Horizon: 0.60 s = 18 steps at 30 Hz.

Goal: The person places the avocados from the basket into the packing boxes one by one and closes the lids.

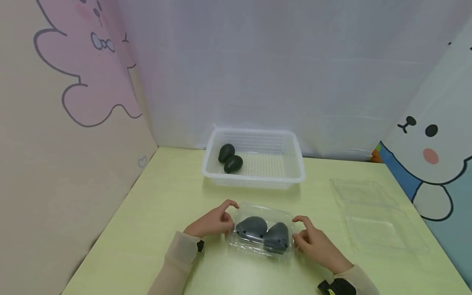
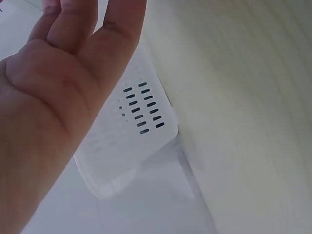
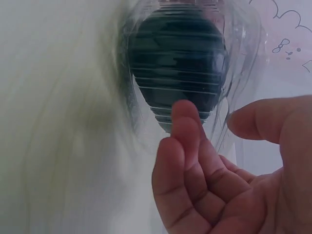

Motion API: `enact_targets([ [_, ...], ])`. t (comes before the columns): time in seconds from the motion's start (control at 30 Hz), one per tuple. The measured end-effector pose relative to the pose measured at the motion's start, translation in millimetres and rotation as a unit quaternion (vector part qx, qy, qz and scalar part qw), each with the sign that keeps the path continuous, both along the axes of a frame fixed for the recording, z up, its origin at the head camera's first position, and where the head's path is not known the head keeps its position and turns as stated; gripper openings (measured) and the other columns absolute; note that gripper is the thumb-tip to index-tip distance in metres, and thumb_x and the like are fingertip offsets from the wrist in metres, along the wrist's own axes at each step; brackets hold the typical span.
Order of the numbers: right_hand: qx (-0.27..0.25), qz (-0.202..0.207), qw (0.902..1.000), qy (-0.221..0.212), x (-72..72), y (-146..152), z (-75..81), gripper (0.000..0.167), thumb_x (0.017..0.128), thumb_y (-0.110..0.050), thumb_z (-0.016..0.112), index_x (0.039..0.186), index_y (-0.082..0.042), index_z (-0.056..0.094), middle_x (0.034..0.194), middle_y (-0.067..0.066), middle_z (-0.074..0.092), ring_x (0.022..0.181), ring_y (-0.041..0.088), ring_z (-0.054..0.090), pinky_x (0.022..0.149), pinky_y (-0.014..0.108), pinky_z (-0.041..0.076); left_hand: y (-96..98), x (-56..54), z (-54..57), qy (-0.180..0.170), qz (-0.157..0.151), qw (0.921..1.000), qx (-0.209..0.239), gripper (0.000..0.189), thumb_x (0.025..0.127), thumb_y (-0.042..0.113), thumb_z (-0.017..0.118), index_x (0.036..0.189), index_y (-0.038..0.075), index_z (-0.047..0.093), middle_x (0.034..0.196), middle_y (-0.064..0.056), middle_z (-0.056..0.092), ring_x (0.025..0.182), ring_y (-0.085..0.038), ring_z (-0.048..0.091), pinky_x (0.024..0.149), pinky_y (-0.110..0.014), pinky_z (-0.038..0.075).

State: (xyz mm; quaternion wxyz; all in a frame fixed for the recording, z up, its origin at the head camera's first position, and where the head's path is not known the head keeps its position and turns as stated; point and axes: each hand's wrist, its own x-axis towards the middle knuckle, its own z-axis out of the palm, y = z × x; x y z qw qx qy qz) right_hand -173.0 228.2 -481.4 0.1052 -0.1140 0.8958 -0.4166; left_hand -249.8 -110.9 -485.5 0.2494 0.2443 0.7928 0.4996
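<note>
A clear plastic clamshell box point(image 1: 262, 209) with two dark green avocados point(image 1: 252, 228) inside lies at the front middle of the table. My left hand point(image 1: 214, 220) holds the box by its left side, a bent finger at the far corner. In the left wrist view the fingertips run out of the frame. On the other side my right hand point(image 1: 320, 248) grips the right edge. There, in the right wrist view, one digit point(image 3: 256, 119) meets the rim while the other curled fingers point(image 3: 170, 161) lie against the ribbed wall, close beside an avocado point(image 3: 178, 58).
A white perforated basket point(image 1: 254, 179) stands behind the box, with two loose avocados point(image 1: 233, 164) at its left. An open clear clamshell box point(image 1: 381, 227) lies on the right of the pale yellow table point(image 1: 147, 246). Walls with cartoon prints border the sides.
</note>
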Motion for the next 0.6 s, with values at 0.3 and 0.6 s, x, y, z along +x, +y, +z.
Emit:
enact_targets([
  [0.3, -0.005, -0.027, 0.9994, -0.022, 4.2, -8, 2.6, 0.042, 0.101, -0.021, 0.051, 0.138, -0.011, 0.034, 0.059, -0.002, 0.055, 0.05, 0.011, 0.048, 0.054, 0.027, 0.041, -0.3, 6.7, 4.4, -0.01, -0.006, 0.9997, -0.021, 0.062, 0.087, 0.01, 0.056, 0.143, 0.016, 0.031, 0.072, -0.003, 0.065, 0.068, -0.029, 0.064, 0.064, -0.033, 0.05],
  [0.6, 0.017, -0.069, 0.9975, -0.004, 4.7, -20, 0.1, 0.043, 0.102, -0.015, 0.046, 0.143, -0.011, 0.034, 0.058, -0.004, 0.057, 0.049, 0.013, 0.052, 0.052, 0.027, 0.043, 1.1, 16.6, 6.7, -0.023, -0.002, 0.9995, -0.02, 0.075, 0.085, 0.011, 0.054, 0.151, 0.016, 0.02, 0.075, -0.007, 0.063, 0.067, -0.024, 0.058, 0.064, -0.029, 0.046],
])
